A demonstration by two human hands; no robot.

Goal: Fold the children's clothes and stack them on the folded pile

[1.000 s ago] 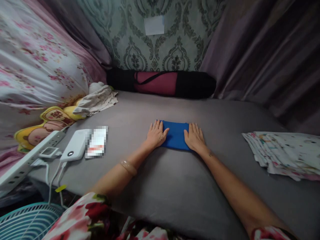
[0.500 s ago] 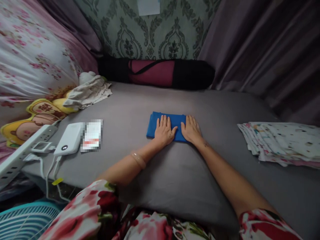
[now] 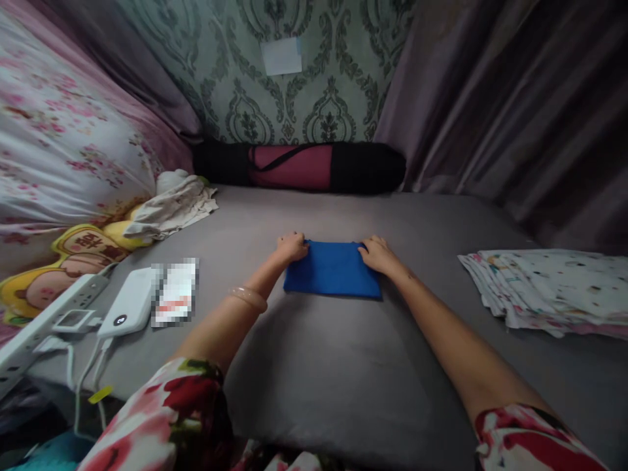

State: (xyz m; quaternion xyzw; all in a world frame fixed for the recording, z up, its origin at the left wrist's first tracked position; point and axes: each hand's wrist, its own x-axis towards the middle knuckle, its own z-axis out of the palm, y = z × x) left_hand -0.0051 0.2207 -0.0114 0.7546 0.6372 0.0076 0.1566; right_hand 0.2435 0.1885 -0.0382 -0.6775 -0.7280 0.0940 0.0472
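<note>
A folded blue cloth point(image 3: 332, 276) lies flat in the middle of the grey bed sheet point(image 3: 324, 366). My left hand point(image 3: 291, 247) is curled on the cloth's far left corner, fingers closed round its edge. My right hand point(image 3: 377, 254) pinches the far right corner in the same way. Both arms reach forward from flowered sleeves, and a pale bangle point(image 3: 249, 297) sits on my left wrist.
A stack of patterned cloths point(image 3: 549, 288) lies at the right. At the left are a white power bank point(image 3: 126, 309), a blurred card point(image 3: 175, 292), a power strip point(image 3: 44, 319), a yellow cushion point(image 3: 63, 261) and crumpled beige cloth point(image 3: 171, 204). A rolled red-and-black bag point(image 3: 299, 166) lies against the wall.
Both hands lay flat on the blue cloth, pressing it. Now they have slid to its far corners and closed on them. The view has tilted slightly.
</note>
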